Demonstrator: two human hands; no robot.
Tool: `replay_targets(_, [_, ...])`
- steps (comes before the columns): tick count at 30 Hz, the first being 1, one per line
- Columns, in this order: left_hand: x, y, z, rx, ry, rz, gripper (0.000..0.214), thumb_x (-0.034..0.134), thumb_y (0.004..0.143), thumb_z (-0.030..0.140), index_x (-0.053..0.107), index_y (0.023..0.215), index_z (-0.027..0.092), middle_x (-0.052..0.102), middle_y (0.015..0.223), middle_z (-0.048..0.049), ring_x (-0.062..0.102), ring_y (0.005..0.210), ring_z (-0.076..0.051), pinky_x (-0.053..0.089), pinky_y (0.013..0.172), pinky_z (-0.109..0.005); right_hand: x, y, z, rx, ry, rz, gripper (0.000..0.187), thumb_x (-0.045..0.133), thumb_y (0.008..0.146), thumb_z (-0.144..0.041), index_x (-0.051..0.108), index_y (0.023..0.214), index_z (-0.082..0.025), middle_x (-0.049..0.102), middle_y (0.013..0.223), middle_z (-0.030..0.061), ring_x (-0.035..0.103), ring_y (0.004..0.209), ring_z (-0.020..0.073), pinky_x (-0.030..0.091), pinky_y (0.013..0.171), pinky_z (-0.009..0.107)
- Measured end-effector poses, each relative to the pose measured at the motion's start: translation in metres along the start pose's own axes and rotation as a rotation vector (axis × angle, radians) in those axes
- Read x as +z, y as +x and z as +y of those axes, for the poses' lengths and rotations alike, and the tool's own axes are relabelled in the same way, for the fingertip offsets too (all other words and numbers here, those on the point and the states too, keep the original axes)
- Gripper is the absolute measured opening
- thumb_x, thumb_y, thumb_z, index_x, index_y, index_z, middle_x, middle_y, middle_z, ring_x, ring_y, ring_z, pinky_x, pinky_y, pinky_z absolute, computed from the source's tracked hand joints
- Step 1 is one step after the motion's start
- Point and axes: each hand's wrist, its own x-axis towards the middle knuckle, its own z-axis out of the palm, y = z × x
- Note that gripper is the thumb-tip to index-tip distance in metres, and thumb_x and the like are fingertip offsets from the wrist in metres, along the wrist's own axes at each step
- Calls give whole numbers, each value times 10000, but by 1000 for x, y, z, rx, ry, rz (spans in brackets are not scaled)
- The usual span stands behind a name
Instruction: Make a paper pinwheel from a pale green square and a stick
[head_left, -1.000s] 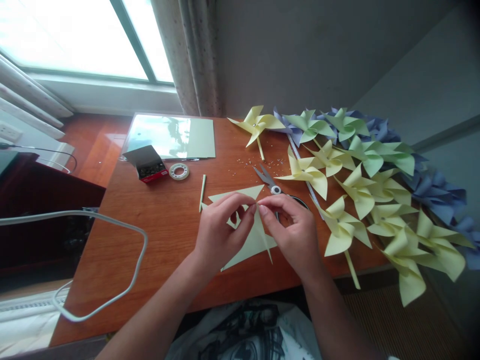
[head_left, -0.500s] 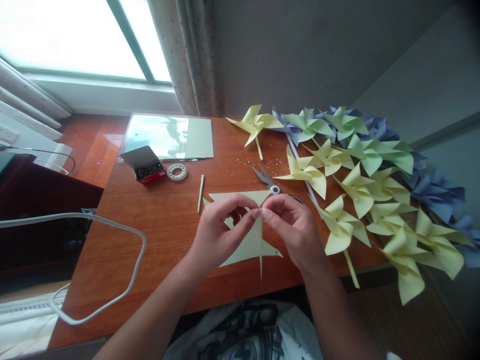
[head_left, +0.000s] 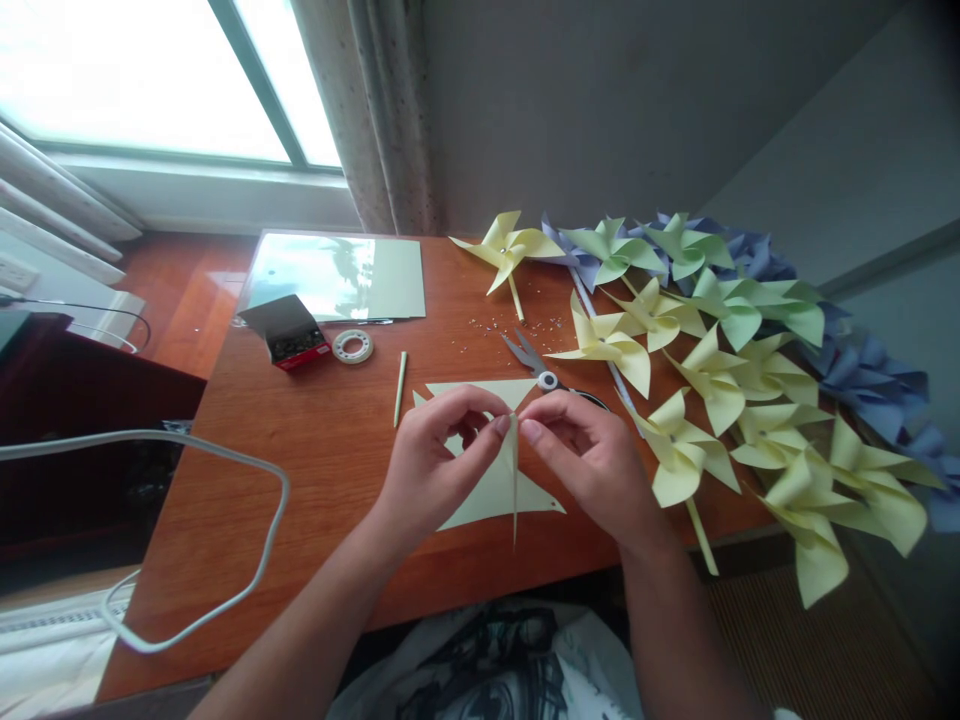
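Both hands meet over a pale yellow cut paper square [head_left: 491, 490] lying on the wooden table [head_left: 322, 450]. My left hand [head_left: 439, 465] and my right hand [head_left: 589, 460] each pinch the paper at its middle, where one flap stands on edge between the fingertips. Grey scissors [head_left: 536, 365] lie just behind my right hand. A thin rolled paper stick [head_left: 400, 388] lies to the left of the paper.
Several finished yellow, green and blue paper pinwheels [head_left: 712, 370] cover the table's right side. A small open box of pins [head_left: 289, 335], a tape roll [head_left: 353, 346] and paper sheets [head_left: 337, 275] sit at the back left. A white cable [head_left: 225, 590] loops at the left.
The flap held between my fingertips has swung from slanting right to standing straight down. Both hands stayed almost in place.
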Motion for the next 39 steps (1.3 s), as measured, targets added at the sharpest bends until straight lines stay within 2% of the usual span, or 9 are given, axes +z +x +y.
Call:
replay_targets(4, [0, -1, -6, -10, 9, 50, 82, 678, 906, 224, 700, 862, 158, 676, 796, -38, 575, 666, -131, 479, 590, -254, -30, 2, 17, -12, -674, 113, 127, 624, 910, -209, 713, 998, -186, 739, 965, 86, 695, 914, 286, 546, 835, 429])
replay_targets(8, [0, -1, -8, -14, 23, 61, 86, 677, 909, 235, 700, 866, 165, 685, 803, -38, 581, 661, -128, 484, 591, -252, -37, -5, 41, 64, -900, 97, 287, 677, 878, -234, 687, 1152, -151, 725, 1082, 134, 694, 994, 346, 561, 877, 490])
replay_targets(12, [1, 0, -7, -21, 31, 61, 82, 680, 906, 235, 700, 863, 168, 690, 797, -35, 583, 653, -125, 486, 589, -249, -28, -10, 51, 54, -926, 95, 435, 713, 861, -269, 632, 1267, -135, 700, 1173, 164, 679, 1083, 359, 556, 938, 491])
replay_targets(18, [0, 0, -9, -39, 40, 83, 106, 680, 907, 259, 708, 861, 168, 677, 769, -35, 560, 637, -123, 474, 583, -251, -29, -8, 40, 95, -919, 131, 359, 687, 823, -242, 679, 1174, -165, 731, 1075, 133, 708, 968, 353, 579, 858, 509])
replay_targets(22, [-1, -1, -9, -48, 34, 94, 120, 680, 912, 279, 712, 882, 168, 692, 801, -47, 562, 634, -126, 480, 584, -259, -40, -14, 34, 105, -628, 188, 382, 707, 799, -282, 682, 1173, -211, 714, 1073, 91, 711, 900, 277, 600, 835, 446])
replay_targets(25, [-1, -1, -8, -27, 46, 94, 112, 674, 917, 271, 710, 883, 170, 699, 816, -49, 574, 644, -131, 485, 586, -259, -46, -18, 32, 108, -319, 166, 495, 767, 802, -346, 648, 1275, -257, 687, 1103, 66, 698, 918, 232, 605, 812, 371])
replay_targets(28, [0, -1, -6, 12, 67, 85, 100, 664, 923, 249, 706, 874, 172, 696, 821, -47, 589, 661, -133, 488, 593, -253, -48, -19, 26, 67, -203, 108, 574, 850, 751, -391, 662, 1283, -286, 650, 1120, 54, 667, 961, 227, 592, 792, 338])
replay_targets(34, [0, 0, -6, 79, 132, 86, 68, 660, 921, 202, 715, 889, 176, 695, 804, -36, 588, 658, -124, 491, 606, -238, -43, -19, 11, -47, -343, 26, 574, 871, 752, -358, 676, 1282, -254, 609, 1038, 39, 630, 824, 180, 577, 766, 316])
replay_targets(39, [-1, -1, -6, 111, 174, 85, 114, 628, 903, 146, 736, 881, 174, 719, 839, -53, 600, 664, -132, 500, 604, -242, -39, -18, 6, -126, -451, 20, 543, 838, 794, -357, 660, 1293, -235, 607, 1031, 55, 642, 860, 200, 583, 806, 353])
